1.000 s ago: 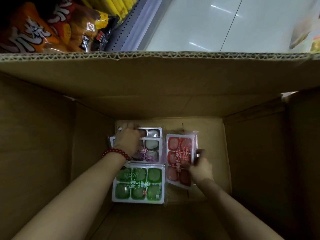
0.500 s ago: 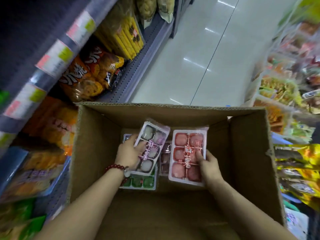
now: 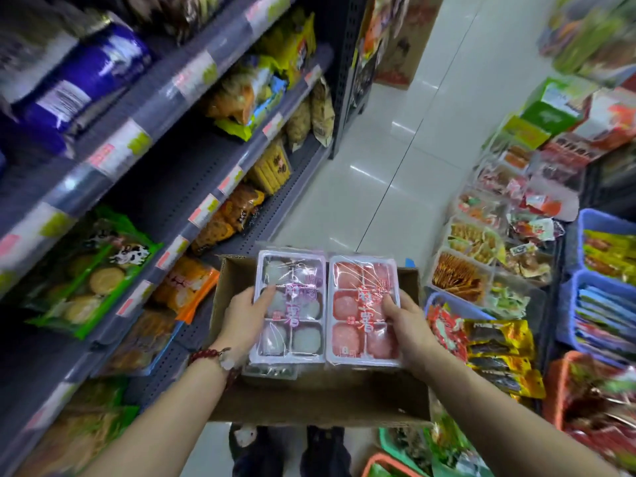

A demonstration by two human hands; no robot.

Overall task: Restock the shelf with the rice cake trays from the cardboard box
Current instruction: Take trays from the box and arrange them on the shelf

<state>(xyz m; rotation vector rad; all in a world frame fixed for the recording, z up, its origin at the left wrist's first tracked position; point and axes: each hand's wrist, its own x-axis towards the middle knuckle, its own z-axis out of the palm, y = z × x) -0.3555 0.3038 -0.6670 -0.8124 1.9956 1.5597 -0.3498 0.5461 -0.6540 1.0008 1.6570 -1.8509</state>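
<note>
My left hand point(image 3: 248, 316) grips a clear plastic tray of six pale purple-grey rice cakes point(image 3: 290, 306), thumb curled over its film top and fingers hidden beneath. My right hand point(image 3: 406, 323) grips a matching clear plastic tray of six pink rice cakes point(image 3: 363, 309) the same way, thumb pressed on the glossy wrap. Both trays are flat rectangles, two round cakes across and three deep, sealed in crinkly film with pink printed lettering. They sit side by side, long edges touching, held level above the open brown corrugated cardboard box point(image 3: 320, 397), which stands on the floor just below my hands. Another film-wrapped tray point(image 3: 270, 370) peeks out under the near edge of the purple one (its colour is too hidden to tell). A dark red bead bracelet point(image 3: 210, 356) circles my left wrist.

To the left rise grey metal shelves point(image 3: 165, 201) with clear plastic price strips, stocked with soft shiny snack bags: a green bag of round biscuits point(image 3: 91, 270) near me, orange bags point(image 3: 186, 287) just beside the box. To the right, blue plastic baskets point(image 3: 600, 280) and open trays hold crowded, blurred snack packets. Glossy white floor tiles point(image 3: 395, 149) run far down the aisle between them. My dark shoes point(image 3: 285, 452) show beneath the box's near wall.
</note>
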